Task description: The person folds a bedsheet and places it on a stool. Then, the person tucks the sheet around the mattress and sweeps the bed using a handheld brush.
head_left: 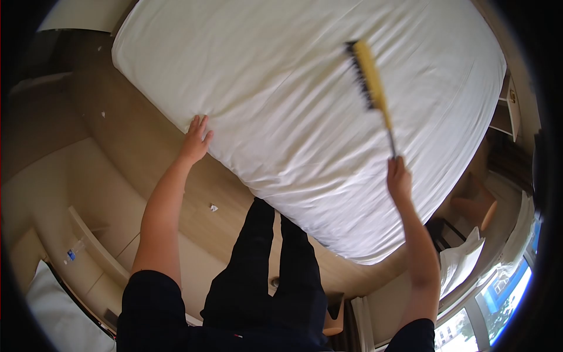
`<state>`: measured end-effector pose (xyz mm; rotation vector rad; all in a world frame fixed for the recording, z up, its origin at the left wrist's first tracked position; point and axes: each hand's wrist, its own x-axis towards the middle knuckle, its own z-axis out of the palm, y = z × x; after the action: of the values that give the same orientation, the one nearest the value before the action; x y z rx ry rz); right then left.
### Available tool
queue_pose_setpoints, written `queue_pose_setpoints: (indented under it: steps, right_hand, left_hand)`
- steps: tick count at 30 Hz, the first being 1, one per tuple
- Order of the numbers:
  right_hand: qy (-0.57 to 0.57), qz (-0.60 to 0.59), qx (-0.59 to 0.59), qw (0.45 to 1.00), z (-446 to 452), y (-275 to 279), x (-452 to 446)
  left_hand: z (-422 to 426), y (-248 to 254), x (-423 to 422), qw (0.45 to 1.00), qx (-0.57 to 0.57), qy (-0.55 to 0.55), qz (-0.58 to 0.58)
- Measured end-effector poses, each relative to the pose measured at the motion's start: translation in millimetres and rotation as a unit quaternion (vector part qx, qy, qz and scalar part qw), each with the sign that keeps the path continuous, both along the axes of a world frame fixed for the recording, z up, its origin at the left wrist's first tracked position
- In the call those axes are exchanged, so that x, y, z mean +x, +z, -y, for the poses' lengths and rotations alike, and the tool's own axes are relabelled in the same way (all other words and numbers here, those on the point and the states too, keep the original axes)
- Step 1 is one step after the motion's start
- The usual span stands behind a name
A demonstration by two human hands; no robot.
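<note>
A bed with a wrinkled white sheet (281,88) fills the upper middle of the head view. My right hand (399,180) is closed on the thin handle of a long brush (370,73) with a yellow back and dark bristles. The brush is over the sheet, its bristles facing left; whether they touch the cloth I cannot tell. At the bed's left edge, my left hand (198,139) rests on the sheet with its fingers spread, holding nothing.
Wooden flooring (176,193) runs along the bed, with a small white scrap (213,207) on it. Lower left are a bottle with a blue label (71,254) and a white cushioned surface (58,311). An orange-brown chair (478,202) and white pillow (463,258) are at the right.
</note>
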<state>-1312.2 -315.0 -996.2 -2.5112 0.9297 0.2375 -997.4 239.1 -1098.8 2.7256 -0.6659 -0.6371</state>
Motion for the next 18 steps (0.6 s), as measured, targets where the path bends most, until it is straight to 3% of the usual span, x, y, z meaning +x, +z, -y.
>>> queue_pose_setpoints:
  steps: [2,4,6,8,9,12,14,15,17,18]
  right_hand:
    - [-0.053,0.028,-0.034,0.998,46,-9,66]
    - [-0.104,0.019,0.010,0.994,49,-21,113]
    - [0.011,0.044,0.016,0.999,-7,-59,116]
    - [0.180,-0.066,0.036,0.981,-98,-91,59]
    - [0.239,-0.169,0.105,0.950,-144,-67,33]
    - [0.317,-0.222,0.187,0.903,-216,-10,-52]
    - [0.319,-0.209,0.226,0.896,-205,10,-83]
    - [0.310,-0.204,0.185,0.910,-192,8,-100]
    - [0.253,-0.072,0.087,0.961,-134,3,-121]
    - [0.143,-0.075,0.036,0.986,-97,5,-120]
  left_hand:
    - [-11,0,5,0.999,-0.014,-0.002,-0.033]
    - [-16,-1,13,0.998,-0.025,-0.007,-0.057]
    - [-20,-1,19,0.997,-0.030,-0.009,-0.076]
    - [-36,-19,29,0.976,-0.127,0.079,-0.159]
    - [-42,-27,36,0.956,-0.177,0.122,-0.199]
    - [-48,-26,50,0.912,-0.242,0.235,-0.235]
    - [-35,-4,46,0.986,-0.106,0.108,-0.068]
    - [-22,10,42,0.998,-0.038,0.038,0.017]
    - [15,41,27,0.993,-0.023,-0.058,0.102]
    - [31,48,14,0.984,-0.016,-0.105,0.145]
